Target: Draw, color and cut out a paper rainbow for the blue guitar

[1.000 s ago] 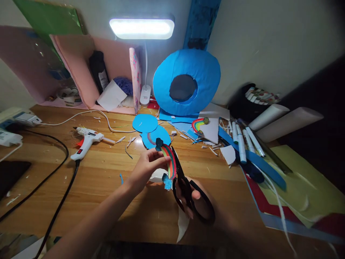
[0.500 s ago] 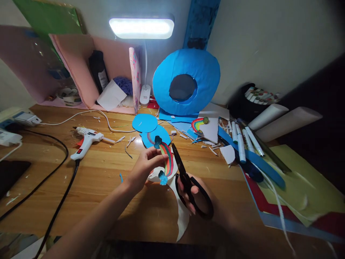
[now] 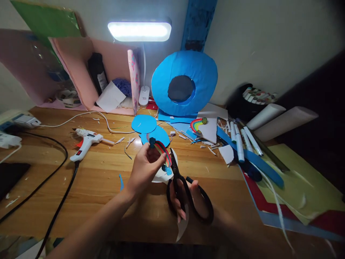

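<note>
My left hand pinches a paper rainbow with a dark blue cloud at its upper end and a lighter blue cloud at its lower end. White paper hangs below and behind the rainbow, and a curved strip of it reaches down past my right hand. Black scissors are in my right hand, their tips pointing up beside the rainbow's right edge. Two blue paper discs lie just beyond my left hand.
A white glue gun lies at the left near black cables. Behind stands a blue ring under a lit lamp. Markers, scraps, another rainbow and coloured sheets are at the right.
My left hand has turned the rainbow, tilting its upper end to the left and raising its lower end. The scissor handles have spread apart, and the blades sit slightly lower against the rainbow's edge.
</note>
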Available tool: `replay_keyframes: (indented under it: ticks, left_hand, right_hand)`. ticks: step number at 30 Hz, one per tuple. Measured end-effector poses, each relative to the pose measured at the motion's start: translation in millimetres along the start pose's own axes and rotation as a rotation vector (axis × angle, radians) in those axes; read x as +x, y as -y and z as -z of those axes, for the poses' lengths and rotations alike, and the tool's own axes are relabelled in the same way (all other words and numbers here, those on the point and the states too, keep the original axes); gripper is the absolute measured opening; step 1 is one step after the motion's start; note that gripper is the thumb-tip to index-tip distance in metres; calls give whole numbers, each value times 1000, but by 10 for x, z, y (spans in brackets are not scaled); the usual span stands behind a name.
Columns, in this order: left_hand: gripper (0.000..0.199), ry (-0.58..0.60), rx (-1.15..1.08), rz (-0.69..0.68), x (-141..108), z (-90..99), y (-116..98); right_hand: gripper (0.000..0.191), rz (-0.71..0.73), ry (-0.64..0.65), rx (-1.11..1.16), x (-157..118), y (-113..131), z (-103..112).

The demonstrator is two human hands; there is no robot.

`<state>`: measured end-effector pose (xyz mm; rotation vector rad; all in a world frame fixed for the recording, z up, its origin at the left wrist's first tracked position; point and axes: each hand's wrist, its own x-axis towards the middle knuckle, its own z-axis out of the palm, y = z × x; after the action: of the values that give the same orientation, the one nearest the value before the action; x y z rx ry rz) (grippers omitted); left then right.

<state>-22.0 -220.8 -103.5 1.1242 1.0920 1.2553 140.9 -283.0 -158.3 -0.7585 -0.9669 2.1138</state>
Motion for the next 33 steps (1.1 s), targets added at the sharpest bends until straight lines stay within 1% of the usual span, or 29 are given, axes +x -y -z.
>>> replay_keyframes:
  ticks: [5, 10, 17, 25, 30, 33]
  left_hand:
    - [29, 22, -16, 33, 31, 11, 24]
    - [27, 24, -25, 33, 16, 17, -30]
    - [28, 13, -44, 43, 15, 7, -35]
    - [27, 8, -66, 66, 14, 3, -48]
    - [30, 7, -73, 78, 14, 0, -57]
    - [32, 3, -80, 91, 15, 0, -55]
  right_hand:
    - [78, 44, -48, -39, 7, 0, 4]
    - [79, 63, -24, -182, -40, -8, 45]
    - [80, 28, -26, -326, -71, -7, 98]
    - [77, 56, -45, -370, -66, 1, 107]
    - [75, 94, -63, -343, -70, 18, 94]
    - [74, 88, -64, -329, -75, 64, 60]
